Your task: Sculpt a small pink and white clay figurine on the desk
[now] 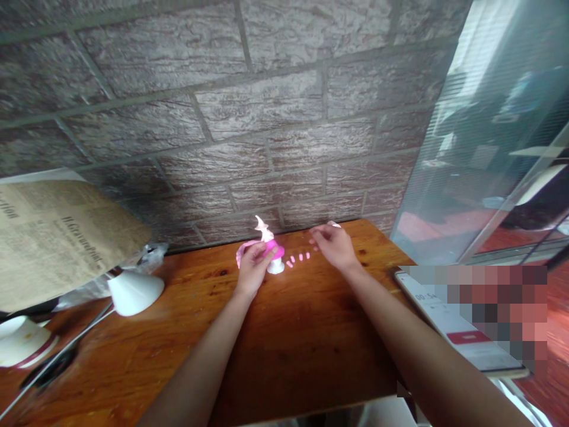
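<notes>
A small pink and white figurine (274, 250) stands upright on the wooden table, with a pale pointed top, a bright pink wide middle and a white base. My left hand (254, 265) is closed around its left side, fingers on the pink part. A lighter pink piece (242, 254) shows behind that hand. Several small pink pieces (301, 257) lie in a short row to the figurine's right. Beyond them my right hand (333, 242) is raised a little, fingers curled together; what they hold, if anything, is hidden. Just behind its knuckles shows a small whitish-pink thing (334, 224).
A brick-patterned wall (267, 124) rises behind the table (275, 338). At left are a newsprint-covered lampshade (66, 237), its white base (136, 292) with a cord, and a white cup (24, 341). A phone or tablet (457, 320) lies by my right forearm. Glass stands at right.
</notes>
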Motion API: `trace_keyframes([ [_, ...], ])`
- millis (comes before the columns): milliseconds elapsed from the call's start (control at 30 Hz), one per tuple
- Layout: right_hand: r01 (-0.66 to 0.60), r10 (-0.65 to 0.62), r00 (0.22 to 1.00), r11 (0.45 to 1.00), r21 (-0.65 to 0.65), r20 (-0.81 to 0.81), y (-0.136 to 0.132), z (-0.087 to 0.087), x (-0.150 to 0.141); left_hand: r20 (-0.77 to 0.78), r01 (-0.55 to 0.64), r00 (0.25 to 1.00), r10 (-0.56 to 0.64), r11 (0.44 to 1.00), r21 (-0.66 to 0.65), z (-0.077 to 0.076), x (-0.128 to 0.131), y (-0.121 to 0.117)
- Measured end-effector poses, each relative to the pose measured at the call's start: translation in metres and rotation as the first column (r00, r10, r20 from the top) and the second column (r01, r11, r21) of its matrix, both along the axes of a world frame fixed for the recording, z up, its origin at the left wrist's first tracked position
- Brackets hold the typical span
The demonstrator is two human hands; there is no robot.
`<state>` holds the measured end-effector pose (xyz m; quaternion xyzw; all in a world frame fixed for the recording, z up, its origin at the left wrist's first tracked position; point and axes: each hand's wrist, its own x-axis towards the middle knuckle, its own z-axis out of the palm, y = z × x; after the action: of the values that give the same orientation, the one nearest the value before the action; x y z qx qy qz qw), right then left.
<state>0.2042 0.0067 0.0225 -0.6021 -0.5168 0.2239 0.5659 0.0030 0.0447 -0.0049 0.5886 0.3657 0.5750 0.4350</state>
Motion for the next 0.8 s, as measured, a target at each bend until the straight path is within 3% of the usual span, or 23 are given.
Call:
trace_keyframes([
  [133,0.026,-0.028,0.998,0.999,-0.034,-0.048,0.000,0.001,0.002,-0.037,0.005,0.999,-0.005,1.000,0.000,0.003,0.001,-0.003],
  [467,-0.071,0.071,0.997,0.997,0.016,0.027,-0.004,-0.002,-0.011,-0.095,-0.003,0.995,0.004,1.000,0.004,0.011,-0.001,-0.005],
  [700,0.011,-0.011,1.000,0.999,0.030,0.000,-0.001,-0.002,-0.002,-0.148,-0.015,0.989,0.023,0.998,0.057,0.010,-0.002,-0.002],
  [800,0.136,-0.135,0.991,0.989,0.059,-0.025,0.006,-0.006,0.013,-0.152,-0.004,0.988,0.014,0.998,0.068,0.009,-0.003,-0.001],
])
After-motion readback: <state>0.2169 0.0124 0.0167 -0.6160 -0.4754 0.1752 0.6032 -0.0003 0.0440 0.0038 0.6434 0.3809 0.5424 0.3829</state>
